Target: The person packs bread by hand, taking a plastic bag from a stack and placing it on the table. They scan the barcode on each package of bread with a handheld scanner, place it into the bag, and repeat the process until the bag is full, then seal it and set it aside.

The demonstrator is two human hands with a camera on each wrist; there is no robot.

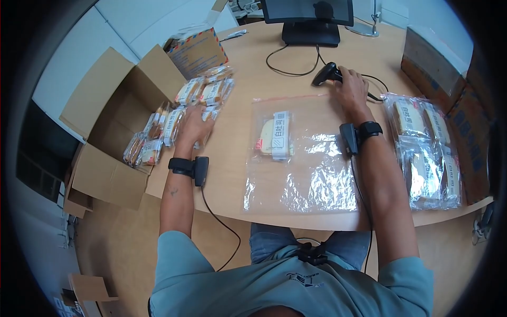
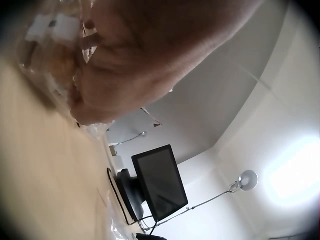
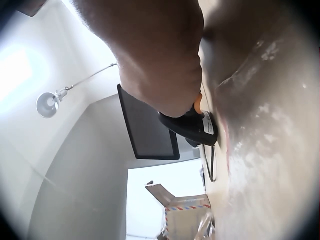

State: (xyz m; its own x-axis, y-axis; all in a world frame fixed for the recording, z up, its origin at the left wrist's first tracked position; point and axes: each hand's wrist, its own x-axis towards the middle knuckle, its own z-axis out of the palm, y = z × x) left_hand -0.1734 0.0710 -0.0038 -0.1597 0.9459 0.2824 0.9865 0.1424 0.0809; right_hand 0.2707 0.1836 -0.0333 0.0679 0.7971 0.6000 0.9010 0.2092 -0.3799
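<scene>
At the left, my left hand (image 1: 196,126) grips a clear-wrapped bread packet (image 1: 210,117) at the near end of the packet rows. In the left wrist view its thumb and fingers (image 2: 87,102) close about crinkled plastic. My right hand (image 1: 352,91) holds a black barcode scanner (image 1: 326,75), its orange trigger (image 3: 198,104) showing below the hand in the right wrist view. Between the hands lies a large clear plastic bag (image 1: 317,179) with a pinkish top strip. One bread packet (image 1: 273,136) with a white printed label shows flat at the bag's upper left.
An open cardboard box (image 1: 119,100) lies tipped at the left, packets by its mouth. Filled bread bags (image 1: 425,153) lie at the right before more cartons (image 1: 438,53). A monitor (image 1: 310,31) stands at the back, with the scanner's cable (image 1: 377,79) across the table.
</scene>
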